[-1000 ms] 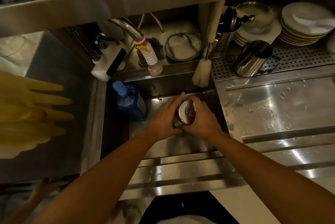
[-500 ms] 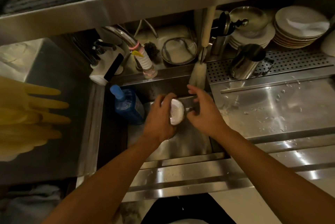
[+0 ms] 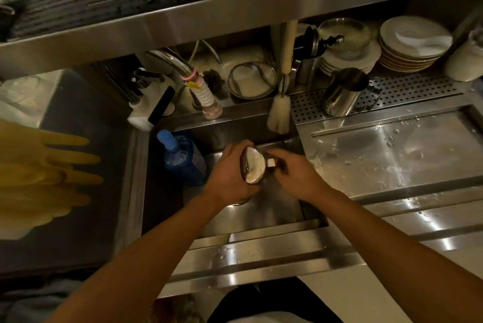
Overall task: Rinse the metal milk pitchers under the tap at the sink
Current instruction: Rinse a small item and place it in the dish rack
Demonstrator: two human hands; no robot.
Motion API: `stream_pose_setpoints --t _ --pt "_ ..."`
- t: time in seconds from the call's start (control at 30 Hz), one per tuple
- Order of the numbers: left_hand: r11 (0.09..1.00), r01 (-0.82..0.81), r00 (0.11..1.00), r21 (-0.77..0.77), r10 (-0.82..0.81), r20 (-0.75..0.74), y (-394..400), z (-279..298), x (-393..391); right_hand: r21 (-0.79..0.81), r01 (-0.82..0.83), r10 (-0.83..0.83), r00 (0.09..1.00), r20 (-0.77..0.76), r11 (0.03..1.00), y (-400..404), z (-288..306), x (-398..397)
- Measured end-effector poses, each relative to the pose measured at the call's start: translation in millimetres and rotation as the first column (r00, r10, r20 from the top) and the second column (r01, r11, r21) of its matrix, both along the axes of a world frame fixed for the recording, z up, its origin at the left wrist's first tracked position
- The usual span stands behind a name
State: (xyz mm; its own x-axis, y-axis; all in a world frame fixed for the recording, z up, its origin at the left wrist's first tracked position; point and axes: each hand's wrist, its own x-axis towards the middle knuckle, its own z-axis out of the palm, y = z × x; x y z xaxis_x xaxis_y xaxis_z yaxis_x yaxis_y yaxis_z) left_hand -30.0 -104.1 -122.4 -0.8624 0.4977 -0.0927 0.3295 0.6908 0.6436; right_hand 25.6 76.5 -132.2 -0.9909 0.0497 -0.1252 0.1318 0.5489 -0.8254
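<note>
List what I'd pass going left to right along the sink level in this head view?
Yellow rubber gloves → blue bottle → left hand → milk pitcher → right hand → wet steel drainboard.

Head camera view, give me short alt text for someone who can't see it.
Over a steel sink, a person's left hand grips a small metal pitcher with milky residue inside while the right hand holds its handle. A second pitcher stands on the perforated drainer.

Metal milk pitcher [image 3: 253, 168] tilted over the sink [image 3: 274, 207], milky inside.
</note>
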Motion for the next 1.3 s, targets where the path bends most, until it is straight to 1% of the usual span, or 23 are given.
stream_pose_setpoints --t 0.03,0.07,0.1,0.13,0.17,0.2,0.3,0.37,0.47,0.53,0.63,0.73,0.9,1.07,1.3 --pt "0.999 -0.027 0.997 0.018 0.028 -0.070 0.5 1.5 1.6 -0.024 0.030 -0.031 0.999 -0.036 0.999 4.1 2.0 -0.1" --pt "0.998 -0.069 0.992 0.010 0.070 -0.102 0.9 1.8 1.8 -0.023 0.067 -0.068 0.996 -0.049 0.998 6.8 4.5 0.1" --pt "0.994 -0.112 0.991 -0.013 0.111 -0.077 3.2 2.1 -0.2 -0.016 0.092 -0.092 0.995 -0.041 0.996 8.4 5.9 -0.6" --pt "0.986 -0.137 0.990 -0.091 0.136 -0.023 4.7 -1.3 -0.9 0.008 0.091 -0.091 0.996 -0.013 0.996 8.9 4.4 0.5" --pt "0.975 -0.132 0.991 -0.178 0.136 0.011 4.8 -4.7 0.4 0.035 0.068 -0.068 0.998 0.015 0.997 7.5 2.3 1.2" --pt "0.968 -0.115 0.992 -0.222 0.125 0.034 3.6 -7.4 2.3 0.056 0.057 -0.059 0.998 0.036 0.997 6.0 1.0 1.2" --pt "0.976 -0.039 0.995 -0.216 0.058 0.085 7.7 -9.7 5.1 0.059 0.095 -0.100 0.991 0.087 0.994 7.3 3.9 3.0" --pt "0.979 0.045 0.998 -0.198 -0.038 0.040 9.8 -5.2 9.0 0.060 0.061 -0.066 0.993 0.099 0.996 5.5 10.5 3.7" --pt "0.990 0.071 0.997 -0.120 -0.066 0.046 10.8 15.4 14.0 0.070 0.013 -0.023 0.990 0.139 0.997 6.5 33.3 5.9" --pt "0.990 0.112 0.994 -0.084 -0.110 0.023 8.1 34.1 13.4 0.085 0.029 -0.039 0.993 0.114 0.996 8.9 55.3 7.2" --pt "0.981 0.186 0.982 -0.056 -0.187 -0.006 6.6 75.4 11.7 0.088 0.080 -0.082 0.996 0.022 0.993 9.2 92.2 11.6" --pt "0.975 0.216 0.973 -0.047 -0.219 -0.077 7.5 126.1 15.6 0.058 0.189 -0.180 0.975 -0.132 0.980 6.1 130.9 20.2" --pt "0.970 0.242 0.936 0.020 -0.229 -0.267 4.0 213.2 31.2 -0.040 0.275 -0.273 0.901 -0.337 0.960 -1.3 211.0 40.8" --pt "0.973 0.230 0.881 0.033 -0.194 -0.432 1.2 290.4 43.5 -0.067 0.248 -0.246 0.819 -0.518 0.967 -9.8 284.9 54.4" --pt "0.970 0.235 0.817 0.059 -0.164 -0.552 -9.3 376.4 53.4 -0.086 0.148 -0.168 0.741 -0.650 0.985 -7.9 364.3 42.6"
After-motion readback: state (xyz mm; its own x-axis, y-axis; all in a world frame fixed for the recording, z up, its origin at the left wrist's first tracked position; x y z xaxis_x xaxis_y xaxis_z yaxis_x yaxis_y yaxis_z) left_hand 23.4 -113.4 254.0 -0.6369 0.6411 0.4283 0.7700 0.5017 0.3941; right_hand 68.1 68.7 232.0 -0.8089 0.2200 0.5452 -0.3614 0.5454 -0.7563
